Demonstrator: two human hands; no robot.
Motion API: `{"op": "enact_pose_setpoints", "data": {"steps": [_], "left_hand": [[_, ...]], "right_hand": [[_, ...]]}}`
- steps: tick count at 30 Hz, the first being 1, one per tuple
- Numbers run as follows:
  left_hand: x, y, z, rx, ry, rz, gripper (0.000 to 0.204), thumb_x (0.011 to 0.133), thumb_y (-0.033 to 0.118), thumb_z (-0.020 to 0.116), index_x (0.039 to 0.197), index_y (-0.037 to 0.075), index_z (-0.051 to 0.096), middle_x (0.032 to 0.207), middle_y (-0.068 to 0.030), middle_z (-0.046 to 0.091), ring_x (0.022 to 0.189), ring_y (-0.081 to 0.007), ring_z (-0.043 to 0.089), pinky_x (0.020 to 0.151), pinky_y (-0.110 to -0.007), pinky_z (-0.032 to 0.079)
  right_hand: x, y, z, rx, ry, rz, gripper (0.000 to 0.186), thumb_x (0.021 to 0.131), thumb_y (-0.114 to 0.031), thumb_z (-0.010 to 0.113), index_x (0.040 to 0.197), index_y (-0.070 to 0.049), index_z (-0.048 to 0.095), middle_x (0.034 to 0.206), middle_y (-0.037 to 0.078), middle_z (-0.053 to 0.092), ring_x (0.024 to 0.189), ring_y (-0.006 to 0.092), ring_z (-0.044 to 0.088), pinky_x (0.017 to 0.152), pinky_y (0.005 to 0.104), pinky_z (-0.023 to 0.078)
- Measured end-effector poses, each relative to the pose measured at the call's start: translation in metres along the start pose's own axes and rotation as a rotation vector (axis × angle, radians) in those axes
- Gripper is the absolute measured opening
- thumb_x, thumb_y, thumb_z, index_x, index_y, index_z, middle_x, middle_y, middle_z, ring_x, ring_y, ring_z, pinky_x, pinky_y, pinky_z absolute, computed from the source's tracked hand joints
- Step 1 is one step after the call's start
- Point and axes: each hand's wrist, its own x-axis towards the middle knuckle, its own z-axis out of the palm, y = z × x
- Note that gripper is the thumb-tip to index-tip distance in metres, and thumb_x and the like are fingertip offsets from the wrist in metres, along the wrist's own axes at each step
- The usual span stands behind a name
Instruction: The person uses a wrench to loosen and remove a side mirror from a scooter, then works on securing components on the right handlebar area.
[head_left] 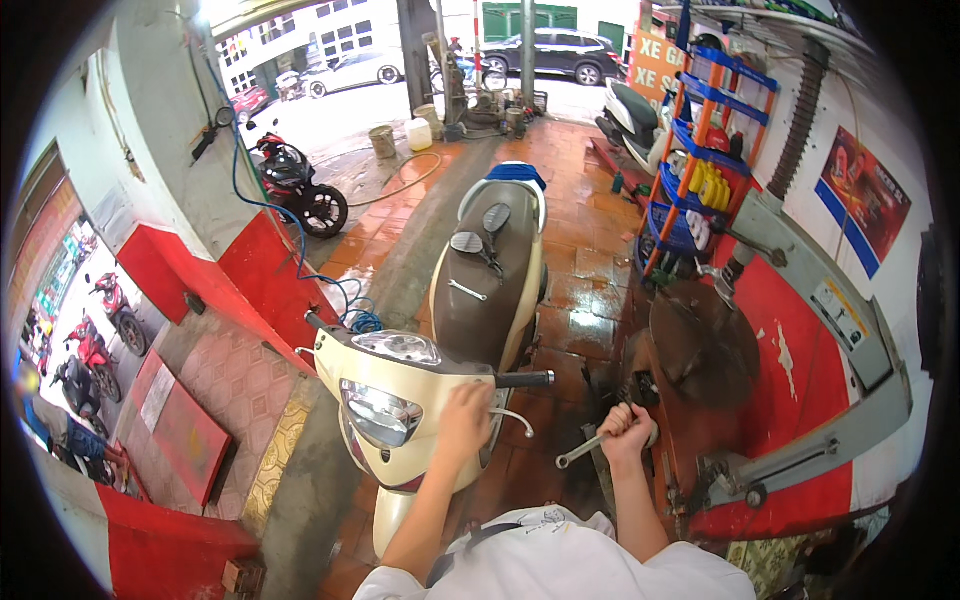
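My left hand [465,410] is closed against the cream handlebar cover [412,372] of a scooter, just below the black grip [523,378] and silver brake lever; what its fingers hold, if anything, is hidden. My right hand [625,430] is closed around a long metal ring spanner [575,452], held to the right of the scooter. The brown seat [481,310] carries two detached mirrors [466,242] and a small silver spanner [466,289].
A red-painted pillar [260,265] with blue hose [365,318] is at left. A plastic shelf rack [705,135] and grey tyre machine [840,330] line the right. Parked motorbikes [290,180] stand beyond. Another person [50,420] is at far left.
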Motion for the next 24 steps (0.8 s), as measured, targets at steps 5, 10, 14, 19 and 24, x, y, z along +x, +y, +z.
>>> {"op": "enact_pose_setpoints", "data": {"steps": [5, 10, 14, 19, 24], "left_hand": [[-0.008, -0.03, 0.003, 0.004, 0.091, 0.011, 0.024, 0.083, -0.004, 0.065, 0.105, 0.0, 0.07, 0.106, -0.0157, 0.069, 0.097, -0.0349, 0.063, 0.085, -0.042, 0.052], [-0.001, -0.027, 0.01, -0.062, 0.043, -0.327, 0.017, 0.078, -0.002, 0.072, 0.095, 0.0, 0.072, 0.1, -0.0128, 0.07, 0.085, -0.0321, 0.064, 0.076, -0.04, 0.052], [0.009, -0.017, 0.013, 0.015, 0.201, 0.072, 0.016, 0.078, 0.0, 0.076, 0.093, 0.001, 0.072, 0.1, -0.0124, 0.069, 0.077, -0.0277, 0.062, 0.075, -0.038, 0.051], [-0.003, -0.038, 0.016, -0.049, 0.124, -0.096, 0.022, 0.077, -0.002, 0.074, 0.098, 0.002, 0.072, 0.101, -0.0123, 0.069, 0.086, -0.0283, 0.062, 0.079, -0.038, 0.051], [0.003, -0.028, 0.005, -0.113, 0.084, -0.18, 0.025, 0.076, -0.002, 0.075, 0.1, 0.003, 0.073, 0.094, -0.0134, 0.07, 0.085, -0.0289, 0.063, 0.079, -0.037, 0.051]], "right_hand": [[-0.048, -0.011, -0.029, 0.092, -0.042, -0.152, 0.039, 0.086, -0.02, 0.055, 0.062, -0.016, 0.025, 0.056, -0.005, 0.019, 0.045, 0.0074, 0.016, 0.043, 0.0242, 0.015], [-0.043, 0.002, -0.014, 0.084, -0.059, -0.177, 0.039, 0.084, -0.017, 0.057, 0.062, -0.015, 0.024, 0.056, -0.004, 0.019, 0.045, 0.0078, 0.015, 0.044, 0.0254, 0.015], [-0.048, 0.006, -0.01, 0.037, -0.106, -0.164, 0.039, 0.083, -0.017, 0.057, 0.061, -0.015, 0.024, 0.056, -0.004, 0.019, 0.046, 0.0083, 0.015, 0.045, 0.0253, 0.016], [-0.044, 0.013, -0.019, 0.029, -0.105, -0.141, 0.039, 0.083, -0.017, 0.057, 0.061, -0.015, 0.025, 0.056, -0.004, 0.019, 0.046, 0.0087, 0.016, 0.046, 0.0254, 0.017], [-0.035, 0.028, -0.02, 0.03, -0.076, -0.116, 0.034, 0.083, -0.017, 0.057, 0.064, -0.014, 0.03, 0.058, -0.004, 0.024, 0.049, 0.0088, 0.021, 0.046, 0.0255, 0.019]]}}
